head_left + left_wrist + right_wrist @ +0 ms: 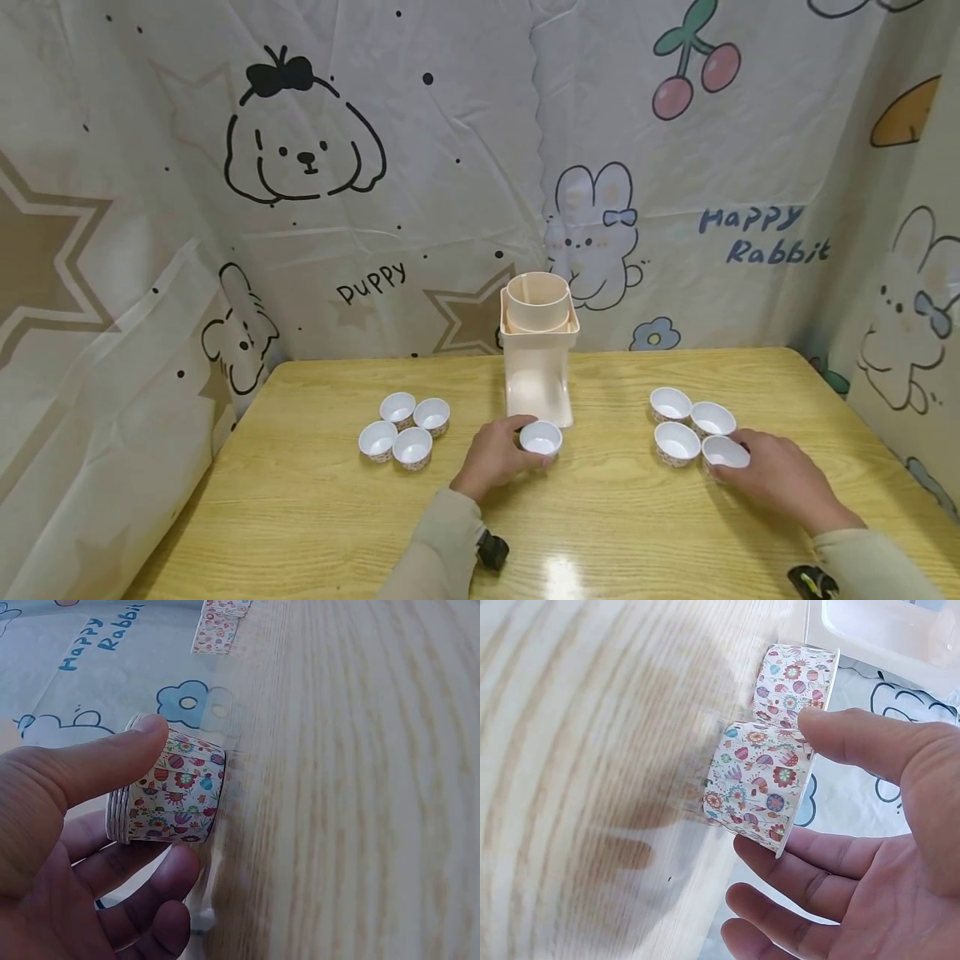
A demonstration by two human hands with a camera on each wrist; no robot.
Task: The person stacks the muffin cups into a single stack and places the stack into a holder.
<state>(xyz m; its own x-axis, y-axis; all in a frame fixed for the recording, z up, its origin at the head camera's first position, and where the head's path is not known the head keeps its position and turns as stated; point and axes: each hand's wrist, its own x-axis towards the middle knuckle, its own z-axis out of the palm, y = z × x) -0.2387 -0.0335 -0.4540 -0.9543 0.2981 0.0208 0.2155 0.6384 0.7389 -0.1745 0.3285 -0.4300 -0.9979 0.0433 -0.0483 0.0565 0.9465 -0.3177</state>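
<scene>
My left hand (498, 454) grips paper baking cups (541, 438) in front of the cream holder, thumb on one side and fingers on the other. Up close in the left wrist view, several rims show nested together on this floral-printed stack (176, 787). Over at the right, my right hand (783, 479) pinches the nearest floral paper cup (725, 452) of a cluster by its side. That cup (759, 780) stands on the table against another printed cup (791, 679) in the right wrist view.
A cream plastic holder (538, 367) with a round tube on top stands at the back middle of the wooden table (315, 517). White cups (412, 448) cluster at the left, others (677, 442) beside my right hand. A printed curtain (450, 167) hangs behind the table.
</scene>
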